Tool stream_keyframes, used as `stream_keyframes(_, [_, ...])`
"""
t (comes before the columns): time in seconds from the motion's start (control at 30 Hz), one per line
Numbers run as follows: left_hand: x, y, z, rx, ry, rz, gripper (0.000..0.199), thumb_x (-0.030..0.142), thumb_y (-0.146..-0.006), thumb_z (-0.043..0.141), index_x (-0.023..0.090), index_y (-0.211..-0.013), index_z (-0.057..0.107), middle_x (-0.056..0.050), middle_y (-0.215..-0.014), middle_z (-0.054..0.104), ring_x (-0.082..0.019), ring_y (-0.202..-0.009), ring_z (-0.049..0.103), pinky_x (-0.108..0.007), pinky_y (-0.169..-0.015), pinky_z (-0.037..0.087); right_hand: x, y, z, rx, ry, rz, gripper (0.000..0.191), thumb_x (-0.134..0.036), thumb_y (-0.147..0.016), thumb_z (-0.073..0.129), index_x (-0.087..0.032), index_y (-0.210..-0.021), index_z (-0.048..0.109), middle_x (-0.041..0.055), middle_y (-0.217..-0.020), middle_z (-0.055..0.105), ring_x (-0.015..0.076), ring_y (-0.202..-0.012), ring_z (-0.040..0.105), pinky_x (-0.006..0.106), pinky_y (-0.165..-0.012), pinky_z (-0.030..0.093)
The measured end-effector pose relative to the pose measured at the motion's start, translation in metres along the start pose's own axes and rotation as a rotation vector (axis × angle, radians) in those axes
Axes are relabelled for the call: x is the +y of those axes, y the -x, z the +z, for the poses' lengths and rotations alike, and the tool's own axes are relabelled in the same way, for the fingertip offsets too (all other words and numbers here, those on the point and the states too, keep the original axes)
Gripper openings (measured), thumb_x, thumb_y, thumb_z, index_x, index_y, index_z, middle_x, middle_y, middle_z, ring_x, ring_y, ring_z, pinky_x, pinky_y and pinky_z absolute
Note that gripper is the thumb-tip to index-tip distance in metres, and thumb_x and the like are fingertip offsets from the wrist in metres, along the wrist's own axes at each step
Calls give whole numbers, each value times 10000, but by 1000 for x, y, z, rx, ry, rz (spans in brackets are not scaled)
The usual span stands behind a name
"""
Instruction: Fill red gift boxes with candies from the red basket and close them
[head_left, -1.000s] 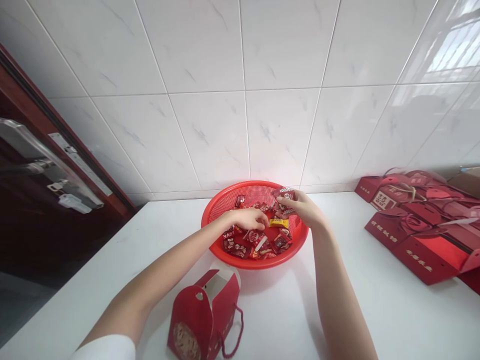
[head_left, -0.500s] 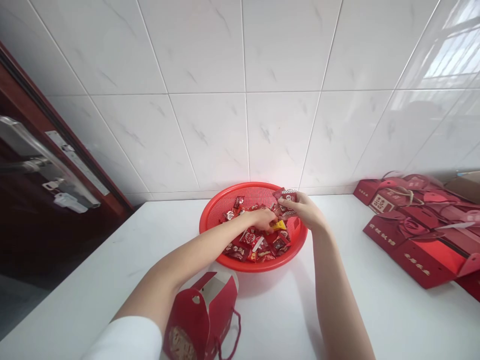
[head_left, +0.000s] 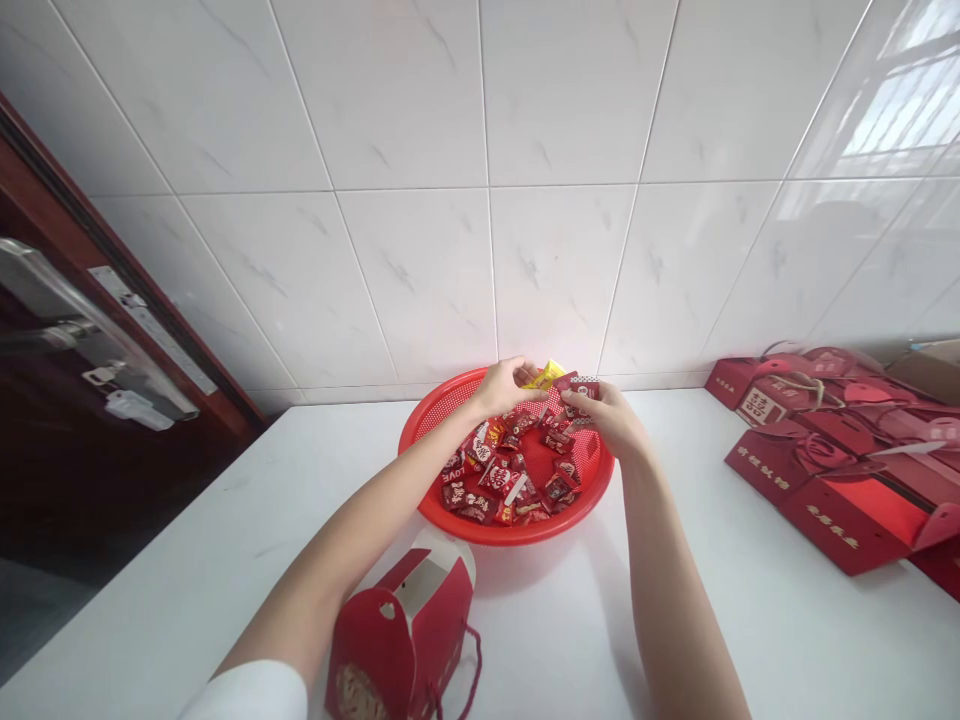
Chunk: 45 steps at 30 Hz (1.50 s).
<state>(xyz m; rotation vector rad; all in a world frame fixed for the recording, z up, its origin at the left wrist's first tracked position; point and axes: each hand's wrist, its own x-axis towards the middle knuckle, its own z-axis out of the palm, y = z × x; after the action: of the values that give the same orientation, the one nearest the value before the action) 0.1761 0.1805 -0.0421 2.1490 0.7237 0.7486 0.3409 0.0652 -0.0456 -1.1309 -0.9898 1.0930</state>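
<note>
A red perforated basket (head_left: 517, 537) stands on the white table against the tiled wall, with many red-wrapped candies (head_left: 499, 476) inside. Above its back part, my left hand (head_left: 511, 387) is closed on a yellow packet (head_left: 547, 375). My right hand (head_left: 611, 412) pinches red candy packets (head_left: 582, 390) over the basket's right side, close to the yellow one. Nearer to me, left of centre, an open red gift box (head_left: 405, 630) with a cord handle stands beneath my left forearm.
Several red gift boxes (head_left: 832, 520) are piled at the right of the white table (head_left: 247, 520). Behind them is a brown cardboard box (head_left: 930, 370). A dark red door (head_left: 67, 440) with a metal handle and keys is at the left.
My left hand has risen from the candies toward the basket's back rim, bringing the yellow packet up beside my right hand. My right hand has barely moved.
</note>
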Motion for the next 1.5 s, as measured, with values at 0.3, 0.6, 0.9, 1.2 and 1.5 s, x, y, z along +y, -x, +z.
stream_keyframes(0.3, [10,12,0,33,294,-12,550,557,-608,901,181,-818,559,9,-850,579,-157,-812,564,-323,-803,462,1,-1,11,-38,-50,-18,291,-343,-678,877,-166,-863,737,52,-781,753,157,-619,710,211,-486,564])
stream_keyframes(0.6, [3,17,-3,-87,333,-70,546,465,-547,948,156,-868,631,-41,-928,656,-218,-891,638,-384,-837,502,8,-5,11,-33,-73,-2,310,-362,-647,889,-168,-835,738,43,-680,727,168,-624,695,221,-488,563])
stream_keyframes(0.9, [-7,15,-8,-133,144,-144,326,225,-821,585,165,-1116,711,-104,-1206,723,-237,-1044,684,-382,-903,551,25,-15,3,59,-86,28,341,-366,-648,908,-193,-836,683,35,-754,729,161,-644,674,239,-480,566])
stream_keyframes(1.2, [-44,13,3,-437,-346,-392,115,189,-809,785,156,-908,739,-50,-963,761,-236,-951,712,-420,-909,554,32,-20,-1,111,-147,35,278,-342,-668,886,-196,-811,698,39,-790,753,168,-704,704,267,-621,602])
stream_keyframes(1.5, [-35,11,7,-345,-323,-345,140,250,-915,689,158,-1012,732,-72,-1033,750,-216,-957,691,-421,-936,538,34,-21,1,133,-166,12,326,-330,-558,918,-201,-759,696,14,-710,737,174,-660,690,271,-606,574])
